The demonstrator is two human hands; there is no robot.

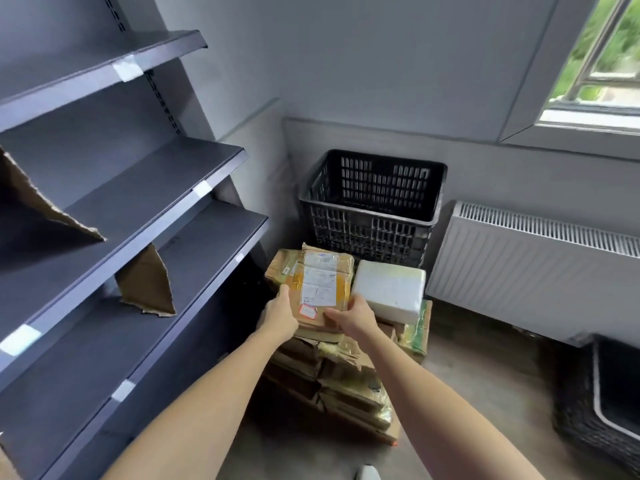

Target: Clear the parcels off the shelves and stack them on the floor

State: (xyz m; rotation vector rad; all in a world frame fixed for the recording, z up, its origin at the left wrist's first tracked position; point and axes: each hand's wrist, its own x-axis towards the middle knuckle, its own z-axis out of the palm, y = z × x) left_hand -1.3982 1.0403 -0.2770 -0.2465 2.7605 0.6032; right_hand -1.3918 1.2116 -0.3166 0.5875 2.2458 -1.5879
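Two bare forearms reach up from the bottom of the frame to centre. Left hand (pixel 280 315) grips the left near edge of the top parcel (pixel 311 285), fingers wrapped round it; right hand (pixel 353 315) grips its right near edge, thumb on top. The parcel is brown cardboard with a white label and a small red sticker, lying flat between both hands, on top of a stack of cardboard parcels (pixel 346 379) on the floor (pixel 485 393), lower centre. Just right of the held parcel, a white foam box (pixel 389 292) sits on other parcels. Dark grey shelves (pixel 138 209) fill the left side, with torn cardboard pieces (pixel 145 282) leaning on them. Behind the stack, centre: black plastic crate (pixel 372 206). Right: white radiator (pixel 530 258). Lower right corner: dark basket (pixel 602 400). Upper right: window (pixel 602 53).
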